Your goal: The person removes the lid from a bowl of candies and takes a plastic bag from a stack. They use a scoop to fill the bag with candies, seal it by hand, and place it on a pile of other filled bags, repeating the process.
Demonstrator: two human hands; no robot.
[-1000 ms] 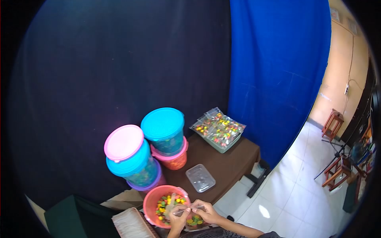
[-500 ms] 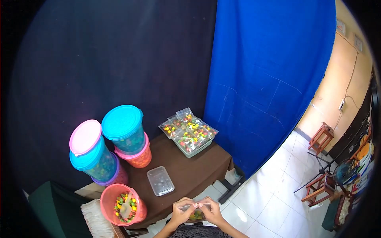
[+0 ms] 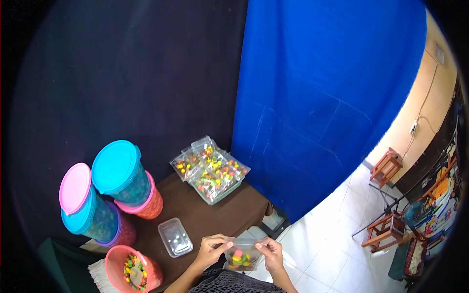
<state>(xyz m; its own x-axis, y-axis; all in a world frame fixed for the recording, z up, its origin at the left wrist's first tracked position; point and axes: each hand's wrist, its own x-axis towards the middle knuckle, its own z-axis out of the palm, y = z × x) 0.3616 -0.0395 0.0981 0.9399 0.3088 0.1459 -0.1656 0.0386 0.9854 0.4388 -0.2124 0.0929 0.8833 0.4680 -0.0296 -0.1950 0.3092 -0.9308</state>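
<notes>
Both hands, left hand [image 3: 211, 247] and right hand [image 3: 270, 250], pinched the top edge of a small candy bag [image 3: 241, 255], fingers closed along its seal, near the table [image 3: 220, 219].

Both hands hold a small clear bag [image 3: 240, 256] with colourful candies inside, just in front of the brown tabletop [image 3: 215, 219]. The left hand [image 3: 211, 249] pinches its top left corner and the right hand [image 3: 271, 253] pinches the top right corner. On the tabletop lie a clear lid [image 3: 175, 237], an open pink tub [image 3: 133, 274] of candies, stacked lidded tubs [image 3: 110, 198] and a tray of filled bags [image 3: 210, 170].
</notes>
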